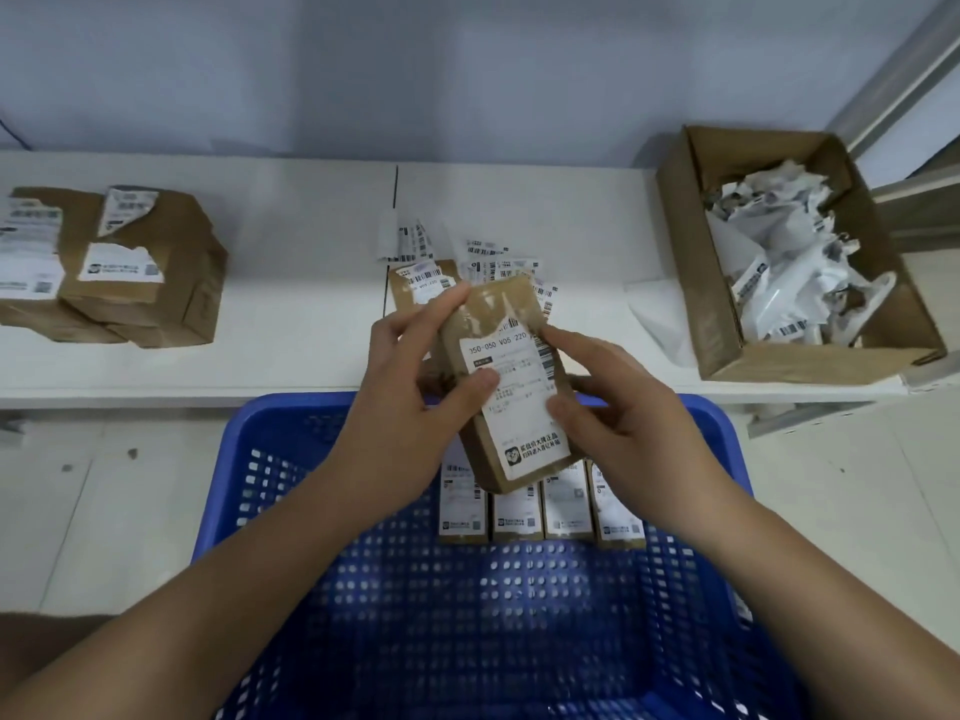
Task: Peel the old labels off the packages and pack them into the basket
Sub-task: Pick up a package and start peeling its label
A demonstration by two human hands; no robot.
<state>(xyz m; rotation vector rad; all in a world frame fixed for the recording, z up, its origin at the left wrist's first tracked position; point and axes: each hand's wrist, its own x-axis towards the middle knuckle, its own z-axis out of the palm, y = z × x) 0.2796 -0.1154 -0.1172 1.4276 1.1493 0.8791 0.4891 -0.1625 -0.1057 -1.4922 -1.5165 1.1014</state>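
Both hands hold a small brown package (506, 304) above the far rim of the blue basket (270, 439). A white label (514, 402) covers most of its face, and its top strip is torn away. My left hand (410, 402) grips the package's left side, thumb on the label. My right hand (623, 407) grips its right edge, forefinger at the label's upper right edge. Several packages (540, 506) stand in a row inside the basket. Another labelled package (415, 288) lies on the table behind.
A stack of brown packages (135, 272) with torn labels sits on the white table (291, 324) at left. Peeled label strips (410, 241) lie behind my hands. An open cardboard box (696, 304) at right holds crumpled label waste. Floor tiles flank the basket.
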